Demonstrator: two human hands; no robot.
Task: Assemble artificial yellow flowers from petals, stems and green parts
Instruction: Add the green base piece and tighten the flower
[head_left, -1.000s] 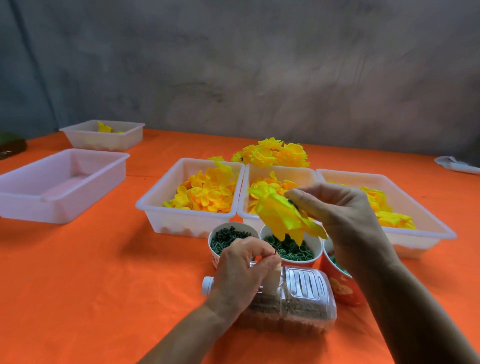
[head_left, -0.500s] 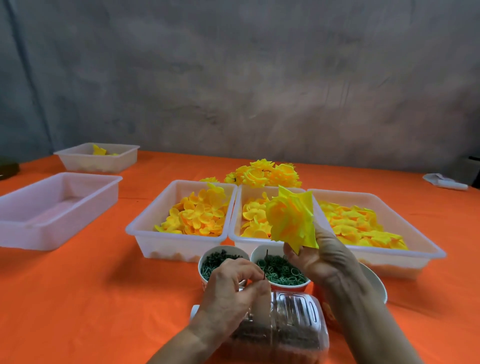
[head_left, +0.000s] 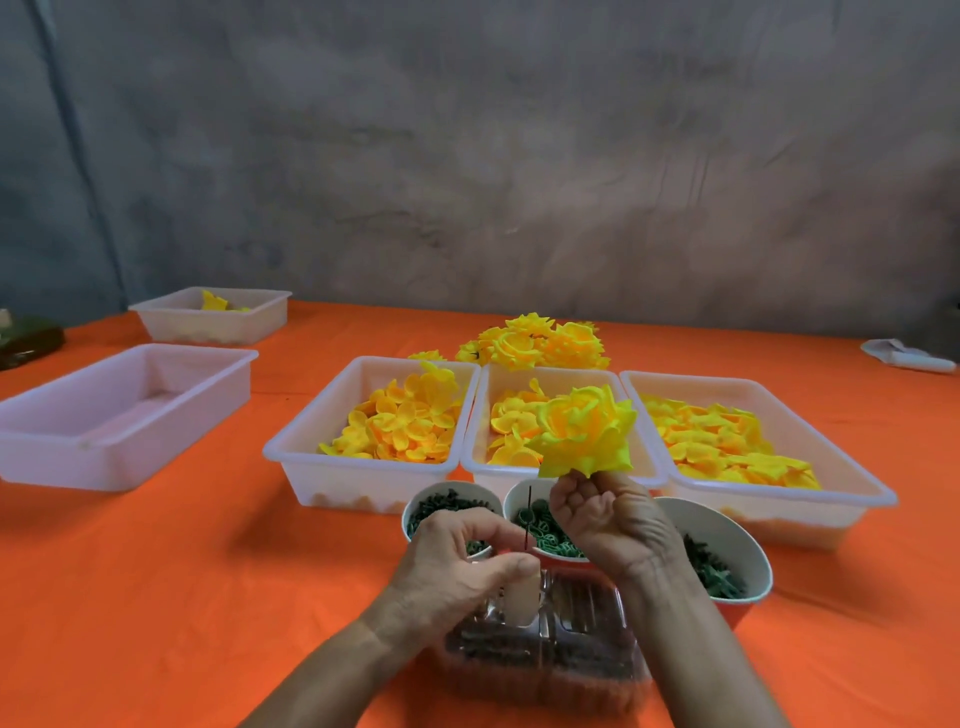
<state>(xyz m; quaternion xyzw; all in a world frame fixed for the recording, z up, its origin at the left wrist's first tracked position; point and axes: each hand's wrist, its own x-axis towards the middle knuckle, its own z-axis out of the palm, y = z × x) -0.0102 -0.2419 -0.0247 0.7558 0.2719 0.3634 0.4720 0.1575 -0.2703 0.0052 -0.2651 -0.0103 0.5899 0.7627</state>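
One flower, one stem, three petal trays, three cups.
The flower (head_left: 584, 431) is held up, face up, over the middle tray (head_left: 483, 415) by the right hand (head_left: 608, 525); the upright stem (head_left: 529, 517) is pinched by the left hand (head_left: 462, 566).

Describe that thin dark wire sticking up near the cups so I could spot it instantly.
Start at the row of three white trays holding yellow petals; just before the middle one stands a paper cup of green rings. Over that cup, a thin dark stem rises upright from the left hand. Unlike the curled green parts around it, it is straight, needle-thin and held.
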